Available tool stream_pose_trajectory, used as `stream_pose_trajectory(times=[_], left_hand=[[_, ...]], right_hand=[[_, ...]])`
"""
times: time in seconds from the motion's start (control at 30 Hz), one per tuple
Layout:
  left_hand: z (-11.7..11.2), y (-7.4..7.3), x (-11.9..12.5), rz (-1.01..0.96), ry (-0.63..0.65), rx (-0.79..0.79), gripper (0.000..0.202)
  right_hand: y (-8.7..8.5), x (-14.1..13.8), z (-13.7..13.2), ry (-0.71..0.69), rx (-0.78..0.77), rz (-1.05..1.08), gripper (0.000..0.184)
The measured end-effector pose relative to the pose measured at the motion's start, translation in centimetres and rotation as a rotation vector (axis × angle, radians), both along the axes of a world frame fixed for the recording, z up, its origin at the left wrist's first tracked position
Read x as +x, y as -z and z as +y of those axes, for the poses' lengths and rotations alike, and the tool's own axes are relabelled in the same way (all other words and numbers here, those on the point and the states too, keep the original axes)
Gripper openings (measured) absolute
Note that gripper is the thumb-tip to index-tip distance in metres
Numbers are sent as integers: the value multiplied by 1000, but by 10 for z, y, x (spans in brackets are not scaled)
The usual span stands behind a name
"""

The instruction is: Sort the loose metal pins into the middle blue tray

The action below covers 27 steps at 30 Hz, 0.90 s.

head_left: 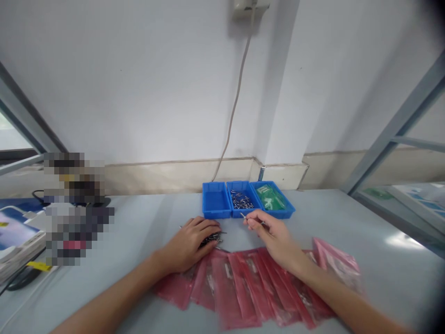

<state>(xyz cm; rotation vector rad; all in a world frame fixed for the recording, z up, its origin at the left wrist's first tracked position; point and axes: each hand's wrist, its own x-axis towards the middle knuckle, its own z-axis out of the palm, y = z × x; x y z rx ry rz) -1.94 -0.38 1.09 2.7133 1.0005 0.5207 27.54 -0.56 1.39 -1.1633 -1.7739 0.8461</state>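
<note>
My left hand (189,243) lies curled over a small heap of dark metal pins (212,238) on the pale table (146,218), fingers closed around them. My right hand (269,232) pinches one thin metal pin (243,215) between thumb and forefinger, held just in front of the middle blue tray (243,199), which holds more pins. An empty blue tray (215,200) stands to its left. A third blue tray (273,199) on the right holds green packets. Several pink plastic bags (243,287) are fanned out under my forearms.
A grey cable (236,102) runs down the white wall to the table's back edge. Books and blurred items (74,208) sit at the left. A metal shelf frame (399,125) stands at the right.
</note>
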Motion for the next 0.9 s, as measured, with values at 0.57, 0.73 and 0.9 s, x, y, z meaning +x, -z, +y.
stream_pose_trajectory(times=[0.57, 0.73, 0.9], left_hand=[[0, 0, 0, 9, -9, 2, 34], [-1, -1, 0, 15, -6, -5, 33], [-1, -1, 1, 8, -3, -12, 31]], right_hand=[[-4, -4, -4, 56, 71, -31, 16], [-7, -6, -6, -8, 4, 26, 17], [-8, -5, -4, -84, -115, 169, 35]])
